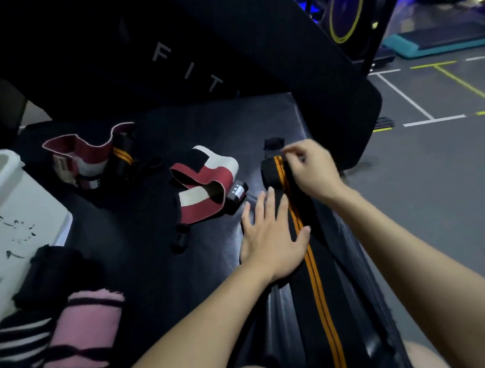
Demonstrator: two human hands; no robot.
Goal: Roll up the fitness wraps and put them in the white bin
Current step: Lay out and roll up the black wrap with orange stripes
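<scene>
across the black padded bench [161,270] in front of me is where all the wraps are lying. biggest thing on it is the black wrap with orange stripes [321,286], laid out flat along the right side and running toward my lap, with its far end already rolled into a small coil [274,172]. white bin [17,199] sits at the left edge of the bench, well apart from that wrap. near its front corner are a rolled pink wrap [86,329] and a black-and-white striped one [19,343]. two loose red-and-white wraps, one mid-bench [205,182] and one further back left [79,154]. my left hand [271,235] is flat, fingers straight and spread, pressing the strip down just behind the coil. my right hand [310,169] has its fingers curled, pinching the coil's top.
</scene>
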